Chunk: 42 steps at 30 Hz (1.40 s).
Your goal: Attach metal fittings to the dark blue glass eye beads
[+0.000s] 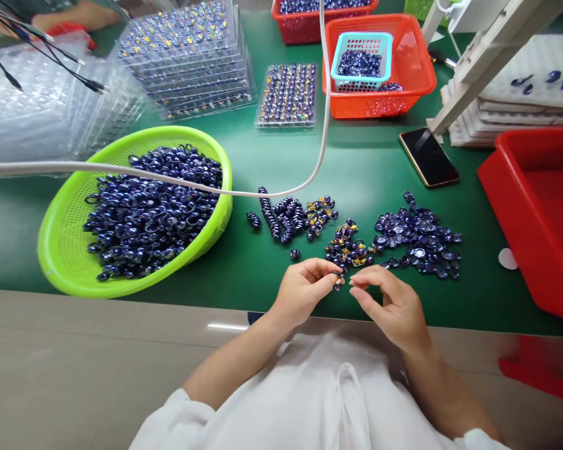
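Note:
Near the table's front edge, my left hand pinches a small dark, shiny ring with a gold-coloured bit between thumb and forefinger. Just to its right is my right hand, its thumb and forefinger slightly apart, with nothing visible between them. Beyond the hands lies a pile of dark and gold pieces, with a smaller similar group to its left. Dark rings in rows lie farther left. Flat dark glossy pieces are spread right of the middle pile.
A green basket full of dark rings stands left. Behind are stacked clear trays, a single filled tray and an orange basket. A phone and red bin are right. A white cable crosses above.

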Each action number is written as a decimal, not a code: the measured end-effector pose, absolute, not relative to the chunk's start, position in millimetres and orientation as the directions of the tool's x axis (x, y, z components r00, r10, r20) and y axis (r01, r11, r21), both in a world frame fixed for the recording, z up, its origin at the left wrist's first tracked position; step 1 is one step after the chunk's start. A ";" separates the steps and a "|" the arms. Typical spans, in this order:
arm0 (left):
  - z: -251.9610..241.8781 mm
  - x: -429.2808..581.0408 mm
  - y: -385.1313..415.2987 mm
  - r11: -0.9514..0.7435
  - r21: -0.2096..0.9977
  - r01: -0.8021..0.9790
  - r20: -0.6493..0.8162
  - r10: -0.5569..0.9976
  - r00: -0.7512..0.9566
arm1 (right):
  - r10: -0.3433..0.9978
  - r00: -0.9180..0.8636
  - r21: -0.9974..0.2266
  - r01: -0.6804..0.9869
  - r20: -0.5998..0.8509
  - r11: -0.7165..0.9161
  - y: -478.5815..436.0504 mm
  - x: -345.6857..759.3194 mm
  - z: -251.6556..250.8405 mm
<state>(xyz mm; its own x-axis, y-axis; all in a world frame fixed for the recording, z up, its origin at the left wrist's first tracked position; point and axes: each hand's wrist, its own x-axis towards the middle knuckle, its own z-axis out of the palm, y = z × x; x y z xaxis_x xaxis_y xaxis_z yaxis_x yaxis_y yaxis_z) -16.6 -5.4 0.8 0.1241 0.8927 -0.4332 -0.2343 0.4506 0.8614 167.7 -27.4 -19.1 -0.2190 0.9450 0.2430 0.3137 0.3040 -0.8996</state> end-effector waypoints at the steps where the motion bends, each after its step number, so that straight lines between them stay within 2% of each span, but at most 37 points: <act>1: 0.8 -16.3 -5.3 0.454 0.859 -0.236 -0.437 0.891 0.125 | 0.931 -0.234 -0.888 0.304 0.280 0.344 -26.3 166.2 -19.1; 5: 1.0 -14.0 -6.8 0.454 0.864 -0.217 -0.433 0.891 0.139 | 0.881 -0.265 -0.833 0.306 0.391 0.461 -22.4 160.6 -19.4; 8: 0.7 -11.6 -8.7 0.421 0.891 -0.170 -0.405 0.906 0.119 | 0.865 -0.274 -0.799 0.340 0.420 0.496 -20.8 158.0 -19.0; 12: -1.3 -11.1 -11.1 0.383 0.920 -0.080 -0.376 0.922 0.091 | 0.903 -0.244 -0.819 0.386 0.354 0.425 -21.2 156.6 -16.7; 17: -3.3 -15.9 -15.0 0.322 0.946 0.035 -0.323 0.935 0.145 | 0.964 -0.174 -0.873 0.415 0.201 0.257 -21.2 156.6 -14.5; 23: -11.1 -16.6 -19.2 0.181 0.982 0.061 -0.188 0.971 0.148 | 0.990 -0.087 -0.905 0.403 0.107 0.133 -21.4 153.6 -16.5; 31: -14.5 -13.2 -20.2 0.126 0.984 0.123 -0.141 0.983 0.120 | 0.992 -0.058 -0.907 0.403 0.108 0.123 -24.7 150.4 -19.2; 36: -13.4 -12.4 -21.0 0.139 0.984 0.111 -0.153 0.980 0.124 | 0.990 -0.077 -0.912 0.385 0.122 0.142 -26.9 154.7 -20.0; 42: -8.1 -12.4 -21.8 0.203 0.978 0.042 -0.207 0.967 0.148 | 0.994 -0.088 -0.934 0.343 0.071 0.097 -24.5 156.7 -16.6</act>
